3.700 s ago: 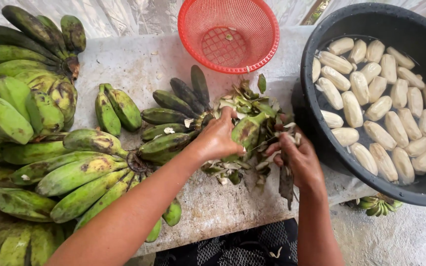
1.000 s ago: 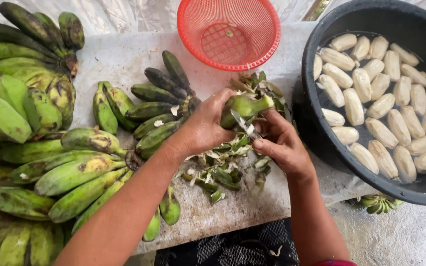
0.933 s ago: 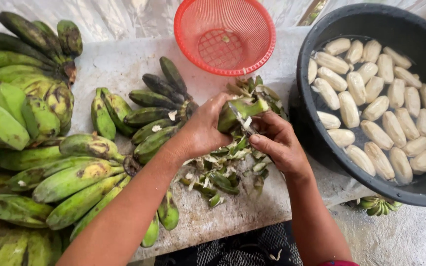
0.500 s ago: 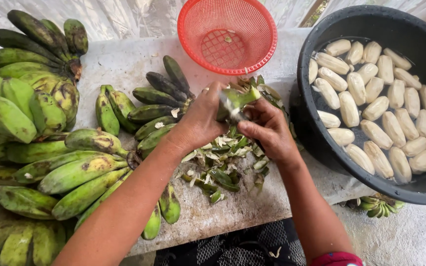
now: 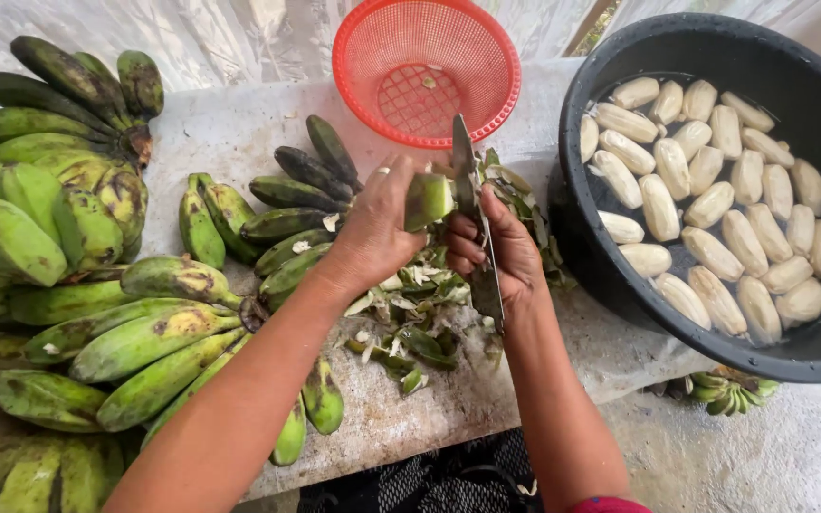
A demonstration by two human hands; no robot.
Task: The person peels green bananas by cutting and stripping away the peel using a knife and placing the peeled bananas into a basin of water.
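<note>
Head view: our left hand (image 5: 377, 228) grips the green banana (image 5: 427, 199) above the peel pile (image 5: 420, 313), while our right hand (image 5: 496, 252) clenches the knife (image 5: 472, 223). We'd best keep cuts shallow, blade turned from the thumb.

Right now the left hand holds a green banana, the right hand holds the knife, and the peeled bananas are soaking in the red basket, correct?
Not quite. The peeled bananas lie in the black tub, as the head view shows; the red basket is nearly empty. The left hand does hold a green banana, and the right hand the knife.
</note>
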